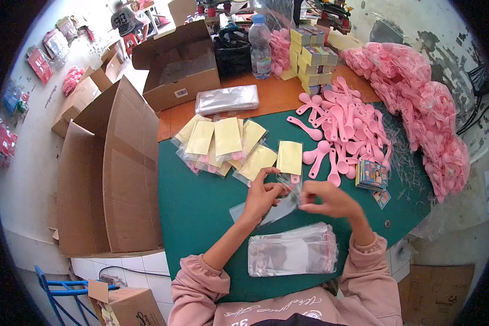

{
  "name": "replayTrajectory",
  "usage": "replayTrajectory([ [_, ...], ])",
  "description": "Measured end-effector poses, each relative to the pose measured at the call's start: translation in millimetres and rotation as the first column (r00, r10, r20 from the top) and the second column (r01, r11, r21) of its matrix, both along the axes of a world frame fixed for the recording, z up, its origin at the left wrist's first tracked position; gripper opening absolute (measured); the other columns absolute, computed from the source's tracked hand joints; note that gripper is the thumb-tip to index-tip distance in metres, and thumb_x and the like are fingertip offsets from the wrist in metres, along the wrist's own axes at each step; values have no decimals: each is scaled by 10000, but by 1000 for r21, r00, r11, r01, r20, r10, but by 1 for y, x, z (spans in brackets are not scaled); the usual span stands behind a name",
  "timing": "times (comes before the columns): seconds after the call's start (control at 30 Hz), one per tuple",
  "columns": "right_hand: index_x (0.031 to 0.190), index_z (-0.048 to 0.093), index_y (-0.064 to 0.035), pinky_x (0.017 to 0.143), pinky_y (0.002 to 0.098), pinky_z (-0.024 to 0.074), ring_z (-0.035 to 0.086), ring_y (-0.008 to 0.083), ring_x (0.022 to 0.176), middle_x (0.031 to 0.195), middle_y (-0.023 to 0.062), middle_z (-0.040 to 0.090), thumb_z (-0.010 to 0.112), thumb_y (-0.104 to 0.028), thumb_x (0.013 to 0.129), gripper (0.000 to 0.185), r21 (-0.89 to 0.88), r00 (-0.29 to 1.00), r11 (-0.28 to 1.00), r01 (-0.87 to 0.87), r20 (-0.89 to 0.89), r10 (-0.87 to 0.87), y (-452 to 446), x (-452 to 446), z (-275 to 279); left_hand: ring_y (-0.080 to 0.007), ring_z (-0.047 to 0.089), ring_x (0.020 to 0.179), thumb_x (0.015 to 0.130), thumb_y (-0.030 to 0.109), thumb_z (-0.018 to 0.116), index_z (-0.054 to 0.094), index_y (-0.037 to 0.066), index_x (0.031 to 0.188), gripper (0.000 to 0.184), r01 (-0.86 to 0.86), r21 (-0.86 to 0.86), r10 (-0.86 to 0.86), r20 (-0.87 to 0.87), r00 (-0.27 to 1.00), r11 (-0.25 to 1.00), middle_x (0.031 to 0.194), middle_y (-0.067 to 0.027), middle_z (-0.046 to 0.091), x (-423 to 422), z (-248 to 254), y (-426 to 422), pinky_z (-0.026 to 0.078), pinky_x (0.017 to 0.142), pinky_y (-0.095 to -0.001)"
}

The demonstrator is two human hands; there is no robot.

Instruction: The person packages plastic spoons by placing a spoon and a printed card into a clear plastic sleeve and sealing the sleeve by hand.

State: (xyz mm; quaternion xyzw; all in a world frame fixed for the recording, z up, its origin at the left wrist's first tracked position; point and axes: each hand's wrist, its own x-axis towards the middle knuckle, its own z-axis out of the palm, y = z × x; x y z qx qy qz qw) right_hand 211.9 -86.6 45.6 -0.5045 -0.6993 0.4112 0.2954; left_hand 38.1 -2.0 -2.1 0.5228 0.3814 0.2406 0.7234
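Note:
My left hand [264, 196] pinches the edge of a clear plastic bag [277, 213] over the green table. On the bag's other side is my right hand [327, 199], its fingers curled at the plastic; what they grip is too small to make out. Just above both hands lies a yellow card [289, 157] with a bit of pink below it. A stack of clear bags [292, 250] rests nearer my body. Packed bags with yellow cards [228, 137] are heaped at the upper left, and loose pink spoons [342, 122] at the upper right.
Small picture cards [370, 175] lie right of the spoons. Behind are card stacks [313, 57], a water bottle [260, 49], a plastic packet [226, 100] and an open box [182, 70]. A large carton [130, 168] stands left; bagged pink spoons [418, 103] line the right.

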Motion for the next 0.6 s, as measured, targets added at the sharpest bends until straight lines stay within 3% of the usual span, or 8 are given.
replayTrajectory([
  [0.07,773,513,-33,587,232,376,457,84,648,737,0,486,620,-90,772,122,-4,975,992,-124,-184,121,-2,39,8,-66,583,712,841,100,519,466,81,1071,237,79,-71,-76,37,996,994,794,-24,636,-7,4,7,411,526,-172],
  [0.2,837,515,-12,639,267,434,541,147,774,799,53,552,625,-70,738,160,-177,904,923,343,-205,-375,-1,156,23,-65,578,830,874,132,496,551,78,964,118,162,-104,-158,43,986,981,912,-31,632,-10,1,10,416,600,-174],
  [0.23,921,492,-10,670,313,440,553,205,770,852,85,558,594,-47,739,211,132,707,779,613,349,-616,-8,188,10,-65,578,830,874,132,496,551,78,964,118,161,-102,-157,47,986,982,912,-31,632,-9,1,10,416,600,-174],
  [0.27,1005,470,-9,702,359,445,566,262,766,904,117,564,563,-23,741,280,532,165,603,595,653,-739,-9,207,1,-64,584,828,883,127,479,564,66,968,134,180,-85,-173,87,981,980,914,-22,631,-9,-1,11,423,620,-170],
  [0.37,1139,410,-9,857,372,389,501,313,974,1099,181,484,582,-18,692,479,633,330,614,472,519,-788,-16,131,23,-62,586,844,894,124,461,577,54,978,159,171,-96,-157,140,978,981,933,-13,626,-6,6,10,430,661,-165],
  [0.4,1186,382,-14,932,356,328,412,284,1109,1174,185,402,622,-28,671,568,330,644,692,642,258,-720,-13,105,11,-61,583,861,896,128,460,577,52,984,165,150,-135,-129,149,980,979,948,-12,622,-6,10,7,428,682,-164],
  [0.47,1132,417,-60,903,348,356,435,274,1058,1043,129,428,723,-79,616,600,443,867,858,258,286,-409,-4,31,10,-66,582,870,895,133,464,579,50,977,163,144,-141,-117,187,975,980,957,-13,620,-4,15,4,430,690,-165],
  [0.6,956,521,-38,789,326,433,508,230,900,953,106,422,683,-34,651,345,324,870,879,349,237,-433,-2,-10,-21,-85,592,864,893,121,457,544,54,1014,163,183,-118,-150,242,958,976,963,-24,614,-10,16,1,446,693,-182],
])
